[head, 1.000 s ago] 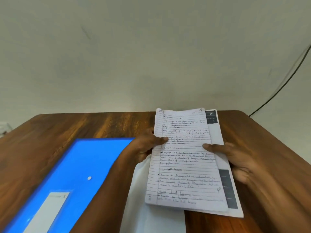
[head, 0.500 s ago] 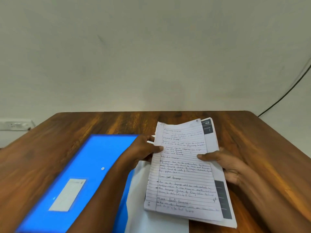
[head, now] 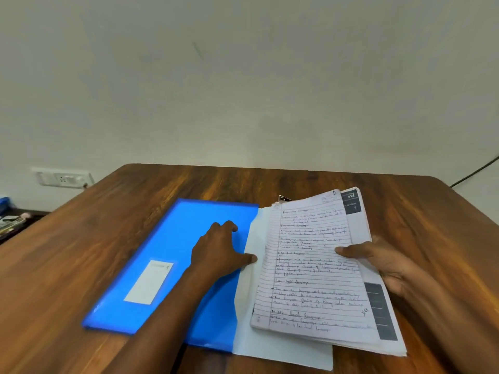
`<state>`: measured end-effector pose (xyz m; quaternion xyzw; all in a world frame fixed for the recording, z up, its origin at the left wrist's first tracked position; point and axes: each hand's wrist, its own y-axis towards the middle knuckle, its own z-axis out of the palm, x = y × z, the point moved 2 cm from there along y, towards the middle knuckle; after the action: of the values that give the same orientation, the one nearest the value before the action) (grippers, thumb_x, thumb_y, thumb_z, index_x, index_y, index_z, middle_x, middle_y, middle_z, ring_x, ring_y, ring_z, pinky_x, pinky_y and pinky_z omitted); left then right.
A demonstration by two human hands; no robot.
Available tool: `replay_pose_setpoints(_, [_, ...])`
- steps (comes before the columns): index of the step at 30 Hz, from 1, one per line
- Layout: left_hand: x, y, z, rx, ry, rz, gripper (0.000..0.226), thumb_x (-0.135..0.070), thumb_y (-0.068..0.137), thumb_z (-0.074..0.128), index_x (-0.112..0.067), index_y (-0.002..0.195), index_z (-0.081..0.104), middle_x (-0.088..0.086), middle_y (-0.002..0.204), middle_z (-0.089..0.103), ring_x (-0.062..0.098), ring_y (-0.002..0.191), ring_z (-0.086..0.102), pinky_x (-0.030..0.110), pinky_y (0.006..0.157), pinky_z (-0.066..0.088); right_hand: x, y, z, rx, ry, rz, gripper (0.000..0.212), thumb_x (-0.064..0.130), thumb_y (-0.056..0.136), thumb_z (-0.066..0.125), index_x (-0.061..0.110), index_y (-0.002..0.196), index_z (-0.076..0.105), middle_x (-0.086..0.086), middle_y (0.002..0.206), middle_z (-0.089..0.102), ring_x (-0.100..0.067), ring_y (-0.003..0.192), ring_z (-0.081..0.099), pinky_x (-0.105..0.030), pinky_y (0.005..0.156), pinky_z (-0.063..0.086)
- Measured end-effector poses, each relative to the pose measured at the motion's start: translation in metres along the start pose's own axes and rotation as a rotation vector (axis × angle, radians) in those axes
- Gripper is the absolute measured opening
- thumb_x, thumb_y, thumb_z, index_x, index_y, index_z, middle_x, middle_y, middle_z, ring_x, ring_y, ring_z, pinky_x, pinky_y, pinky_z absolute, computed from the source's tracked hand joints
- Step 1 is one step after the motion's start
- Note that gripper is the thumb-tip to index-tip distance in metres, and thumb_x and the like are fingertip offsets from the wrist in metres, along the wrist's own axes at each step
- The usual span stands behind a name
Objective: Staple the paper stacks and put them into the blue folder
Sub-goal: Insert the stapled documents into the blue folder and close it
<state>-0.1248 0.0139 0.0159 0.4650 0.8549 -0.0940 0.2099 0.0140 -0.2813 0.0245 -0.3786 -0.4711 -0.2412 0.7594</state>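
Handwriting on top lined sheet of paper stack [head: 313,265] too blurred to read; white label [head: 148,282] on flat blue plastic folder [head: 172,255] unreadable; clutter at left edge [head: 10,220] cut off.

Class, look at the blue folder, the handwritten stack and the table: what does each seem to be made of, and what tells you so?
Blue folder: probably thin plastic, smooth with a slight sheen and translucent edges.
Handwritten stack: ruled paper, matte, its sheets bending and fanning at the corners.
Table: wood or a wood-look laminate; brown grain streaks under a soft gloss, so solid wood cannot be confirmed.
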Motion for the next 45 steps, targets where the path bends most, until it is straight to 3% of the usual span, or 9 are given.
replay_pose_setpoints(6, [-0.001,-0.003,0.002,-0.098,-0.008,-0.019,0.064,-0.046,0.076,0.079,-0.030,0.135,0.058,-0.005,0.122,0.067,0.024,0.118,0.060,0.034,0.087,0.047,-0.002,0.002,-0.001,-0.023,-0.074,-0.001,0.051,-0.013,0.084,0.068,-0.003,0.134,0.060,-0.030,0.124,0.070,-0.053,0.110,0.069,-0.070,0.087,0.056])
replay_pose_setpoints(12, [-0.002,-0.006,-0.006,-0.245,-0.075,-0.057,0.040,-0.047,0.070,0.079,-0.033,0.106,0.069,-0.008,0.099,0.071,0.020,0.104,0.059,0.031,0.074,0.038,-0.002,0.004,-0.001,-0.030,-0.082,-0.010,0.053,-0.012,0.084,0.070,-0.003,0.135,0.059,-0.031,0.125,0.069,-0.054,0.113,0.067,-0.074,0.101,0.046])
replay_pose_setpoints(15, [0.000,-0.005,-0.011,-0.289,-0.143,-0.035,0.030,-0.041,0.073,0.082,-0.033,0.099,0.070,-0.011,0.093,0.071,0.016,0.097,0.060,0.031,0.073,0.043,0.001,0.003,0.002,-0.015,-0.062,0.004,0.053,-0.012,0.086,0.067,-0.001,0.137,0.058,-0.032,0.127,0.067,-0.056,0.115,0.066,-0.073,0.094,0.051])
replay_pose_setpoints(18, [-0.004,-0.007,-0.018,-0.333,-0.180,-0.010,0.030,-0.034,0.076,0.085,-0.032,0.103,0.073,-0.010,0.090,0.072,0.014,0.092,0.064,0.031,0.073,0.049,0.007,0.003,0.008,0.021,-0.037,0.020,0.051,-0.012,0.088,0.064,-0.002,0.137,0.058,-0.034,0.128,0.066,-0.057,0.115,0.064,-0.068,0.082,0.059])
replay_pose_setpoints(25, [-0.010,-0.017,-0.033,-0.454,-0.236,0.017,0.027,-0.028,0.081,0.081,-0.030,0.107,0.076,-0.010,0.079,0.075,0.014,0.083,0.068,0.027,0.069,0.045,0.004,0.011,0.037,0.035,-0.041,0.073,0.049,-0.014,0.087,0.062,-0.004,0.135,0.057,-0.034,0.129,0.066,-0.057,0.117,0.063,-0.063,0.080,0.062])
replay_pose_setpoints(29, [-0.012,-0.020,-0.038,-0.490,-0.259,0.037,0.022,-0.026,0.082,0.082,-0.029,0.103,0.077,-0.010,0.073,0.073,0.012,0.073,0.066,0.023,0.060,0.038,0.005,0.019,0.051,0.010,-0.053,0.070,0.049,-0.014,0.088,0.062,-0.006,0.136,0.056,-0.034,0.128,0.066,-0.057,0.117,0.064,-0.068,0.083,0.058])
replay_pose_setpoints(33, [-0.011,-0.021,-0.039,-0.484,-0.265,0.086,0.016,-0.024,0.081,0.080,-0.028,0.097,0.077,-0.010,0.072,0.074,0.012,0.074,0.068,0.024,0.062,0.041,0.002,0.025,0.063,-0.049,-0.092,0.059,0.049,-0.013,0.086,0.066,-0.005,0.134,0.057,-0.032,0.125,0.069,-0.055,0.112,0.067,-0.073,0.099,0.049])
replay_pose_setpoints(37, [-0.013,-0.022,-0.038,-0.443,-0.226,0.157,0.015,-0.023,0.083,0.077,-0.029,0.096,0.077,-0.010,0.076,0.075,0.012,0.080,0.068,0.021,0.059,0.036,-0.003,0.029,0.077,-0.100,-0.099,0.071,0.046,-0.014,0.084,0.068,-0.007,0.128,0.059,-0.031,0.118,0.072,-0.053,0.106,0.070,-0.070,0.087,0.056])
replay_pose_setpoints(45, [-0.016,-0.023,-0.029,-0.421,-0.179,0.210,0.016,-0.024,0.086,0.070,-0.029,0.100,0.075,-0.009,0.084,0.076,0.014,0.086,0.066,0.026,0.064,0.039,-0.020,0.036,0.099,-0.156,-0.093,0.063,0.040,-0.015,0.086,0.067,-0.001,0.123,0.062,-0.027,0.114,0.075,-0.050,0.104,0.072,-0.069,0.095,0.053])
